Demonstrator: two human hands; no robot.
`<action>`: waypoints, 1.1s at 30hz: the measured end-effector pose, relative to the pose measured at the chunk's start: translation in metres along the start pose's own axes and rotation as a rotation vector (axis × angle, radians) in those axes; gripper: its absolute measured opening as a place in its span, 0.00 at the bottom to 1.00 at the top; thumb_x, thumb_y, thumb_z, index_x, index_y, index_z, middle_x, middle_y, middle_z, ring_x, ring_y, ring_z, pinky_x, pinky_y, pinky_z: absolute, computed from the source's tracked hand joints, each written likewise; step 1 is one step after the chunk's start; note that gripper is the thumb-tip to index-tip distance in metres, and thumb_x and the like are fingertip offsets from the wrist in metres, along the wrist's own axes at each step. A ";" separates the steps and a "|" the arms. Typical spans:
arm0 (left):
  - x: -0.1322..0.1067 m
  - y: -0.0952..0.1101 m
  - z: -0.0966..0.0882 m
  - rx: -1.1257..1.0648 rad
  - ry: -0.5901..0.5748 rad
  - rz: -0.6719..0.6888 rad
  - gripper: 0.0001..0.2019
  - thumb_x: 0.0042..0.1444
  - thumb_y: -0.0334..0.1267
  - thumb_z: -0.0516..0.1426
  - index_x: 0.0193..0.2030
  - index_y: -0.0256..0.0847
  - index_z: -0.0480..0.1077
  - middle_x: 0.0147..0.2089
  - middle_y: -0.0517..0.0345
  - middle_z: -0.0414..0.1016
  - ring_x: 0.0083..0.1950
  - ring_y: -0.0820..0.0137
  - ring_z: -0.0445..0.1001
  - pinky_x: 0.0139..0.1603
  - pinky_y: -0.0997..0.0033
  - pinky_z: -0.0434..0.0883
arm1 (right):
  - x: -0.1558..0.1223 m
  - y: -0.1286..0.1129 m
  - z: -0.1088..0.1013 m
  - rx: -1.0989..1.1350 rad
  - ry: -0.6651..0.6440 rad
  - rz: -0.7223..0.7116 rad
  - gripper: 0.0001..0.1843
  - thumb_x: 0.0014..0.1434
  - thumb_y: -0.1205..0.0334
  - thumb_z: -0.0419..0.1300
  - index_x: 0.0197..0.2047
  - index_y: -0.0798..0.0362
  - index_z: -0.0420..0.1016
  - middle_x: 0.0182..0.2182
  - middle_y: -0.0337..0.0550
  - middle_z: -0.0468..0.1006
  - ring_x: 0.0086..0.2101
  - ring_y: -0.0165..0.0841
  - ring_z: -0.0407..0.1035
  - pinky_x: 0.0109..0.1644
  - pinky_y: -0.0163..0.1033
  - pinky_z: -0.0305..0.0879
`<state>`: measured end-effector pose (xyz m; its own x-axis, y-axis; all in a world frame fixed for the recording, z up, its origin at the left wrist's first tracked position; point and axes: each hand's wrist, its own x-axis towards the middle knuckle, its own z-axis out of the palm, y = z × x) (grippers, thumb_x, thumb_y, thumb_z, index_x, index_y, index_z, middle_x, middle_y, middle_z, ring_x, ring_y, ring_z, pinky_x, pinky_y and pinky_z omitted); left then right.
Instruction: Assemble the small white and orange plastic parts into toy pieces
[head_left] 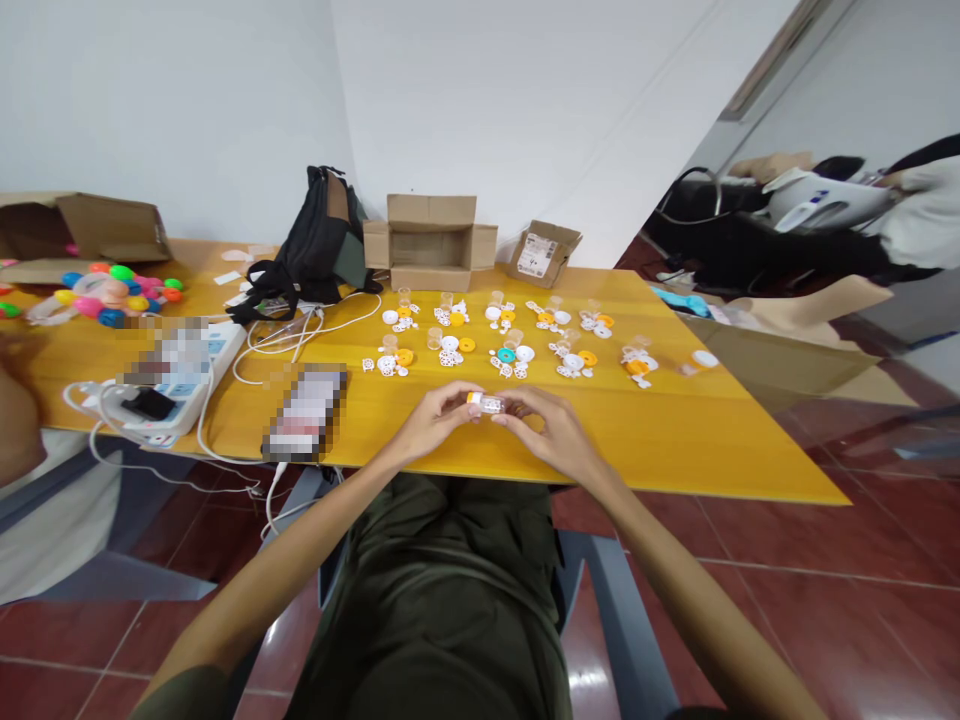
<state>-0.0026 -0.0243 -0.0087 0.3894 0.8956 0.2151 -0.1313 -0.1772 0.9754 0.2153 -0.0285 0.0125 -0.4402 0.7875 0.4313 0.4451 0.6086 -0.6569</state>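
Small vial [485, 403] gripped between left hand [433, 420] and right hand [546, 428], long axis left-right, over near tabletop [675, 440] edge.

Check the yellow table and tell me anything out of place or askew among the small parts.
One clear vial lies tipped on its side at the table's right end, apart from the grouped sets. Otherwise nothing stands out: both hands, left hand and right hand, hold a small orange-capped vial together.
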 end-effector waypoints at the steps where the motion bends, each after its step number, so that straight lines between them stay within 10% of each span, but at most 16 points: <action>1: 0.000 0.000 0.000 0.005 0.001 0.001 0.21 0.56 0.54 0.67 0.47 0.39 0.77 0.42 0.53 0.82 0.42 0.66 0.79 0.49 0.65 0.75 | 0.000 0.000 0.000 0.008 -0.001 0.009 0.10 0.66 0.52 0.61 0.47 0.47 0.78 0.37 0.44 0.85 0.35 0.39 0.80 0.43 0.45 0.80; 28: 0.002 -0.007 0.001 -0.020 -0.008 -0.023 0.19 0.55 0.49 0.68 0.48 0.40 0.76 0.48 0.50 0.82 0.49 0.63 0.80 0.57 0.62 0.73 | -0.003 0.001 0.000 -0.233 -0.057 0.022 0.12 0.70 0.53 0.57 0.39 0.48 0.78 0.34 0.47 0.85 0.33 0.42 0.79 0.37 0.43 0.74; 33: 0.002 -0.007 0.002 -0.039 -0.011 -0.022 0.18 0.55 0.47 0.68 0.48 0.39 0.76 0.48 0.51 0.82 0.50 0.63 0.80 0.59 0.62 0.73 | -0.005 0.001 0.000 -0.116 -0.058 0.011 0.15 0.66 0.49 0.63 0.50 0.48 0.75 0.37 0.45 0.85 0.33 0.40 0.79 0.40 0.43 0.76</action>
<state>0.0013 -0.0224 -0.0149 0.4028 0.8943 0.1949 -0.1584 -0.1416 0.9772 0.2175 -0.0316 0.0096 -0.4778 0.7894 0.3854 0.5360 0.6096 -0.5841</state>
